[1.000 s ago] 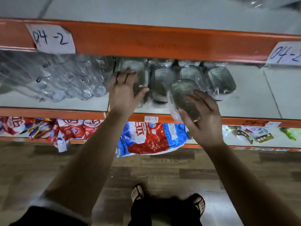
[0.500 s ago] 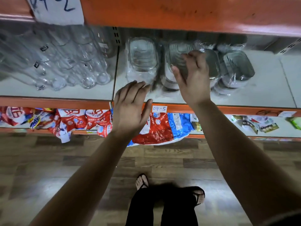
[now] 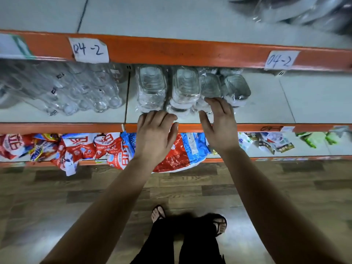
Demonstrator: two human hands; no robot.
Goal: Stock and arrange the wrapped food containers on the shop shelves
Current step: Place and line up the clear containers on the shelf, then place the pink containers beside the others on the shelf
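- Head view: clear bottles [image 3: 80, 92] on the left of the middle shelf [image 3: 304, 103].
- Left hand [image 3: 155, 134]: fingers loosely curled, empty, at the shelf lip.
- Wrapped containers [image 3: 185, 86]: row mid-shelf.
- Right hand [image 3: 219, 124]: fingers spread, empty, tips at the third pack's front. Suggest flat-palm pushes to square the row, no pinching the wrap.

four wrapped stacks of food containers [image 3: 151, 86] in the front row, two more partly hidden behind (only their tops show). two paper labels [image 3: 89, 49] reading 04-2. two hands: left hand [image 3: 155, 134], right hand [image 3: 219, 124]. three orange shelf rails [image 3: 171, 52]. two sandalled feet [image 3: 158, 214]. clear bottles [image 3: 80, 92] too blurred to count.
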